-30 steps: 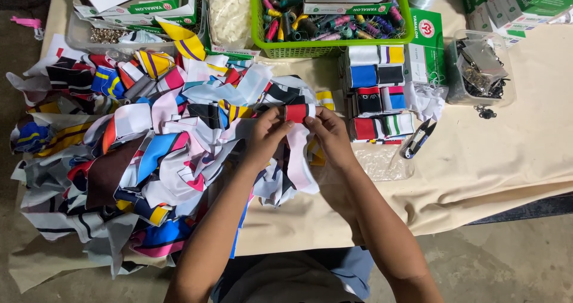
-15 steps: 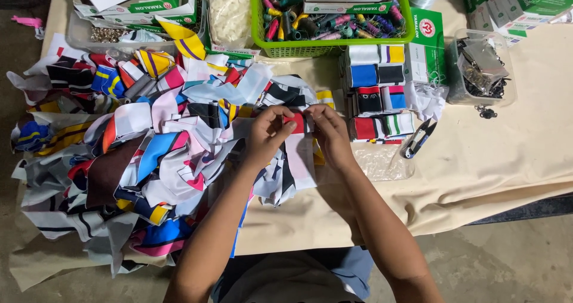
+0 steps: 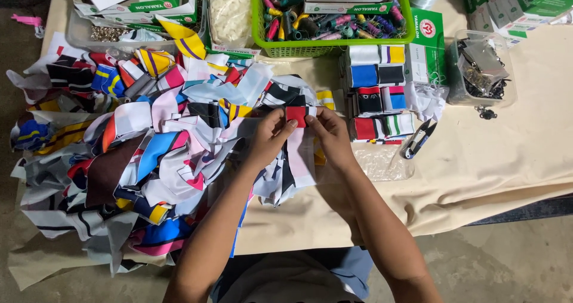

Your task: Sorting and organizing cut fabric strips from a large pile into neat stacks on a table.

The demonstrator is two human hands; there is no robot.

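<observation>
- Since the earlier frames both hands have hardly shifted; they keep the same pinch at the middle of the table, and the red square sits a touch more squarely between them.
- That red fabric piece (image 3: 295,115) is held up just above the near edge of the big scrap pile (image 3: 149,154), with a pale strip (image 3: 298,157) hanging below it.
- Left hand (image 3: 270,137) grips its left edge: thumb and fingertips closed on the cloth, the other fingers curled under.
- Right hand (image 3: 331,137) grips the right edge the same way, thumb on top, fingers pressed shut on the fabric.
- Just right of the hands stands a stack of folded pieces (image 3: 377,94) in white, blue, black and red; a small thread snip (image 3: 418,139) lies beside it on the cream tablecloth (image 3: 507,160).
- Further back are a green basket (image 3: 334,16) of thread spools and a clear tub (image 3: 480,70) of metal clips.
- Risk, as I judge it: the hold is only at the edges, so a slack pinch could let the small piece slip into the loose scraps below, where it would be hard to find; the dangling strip could also snag on neighbouring scraps.
</observation>
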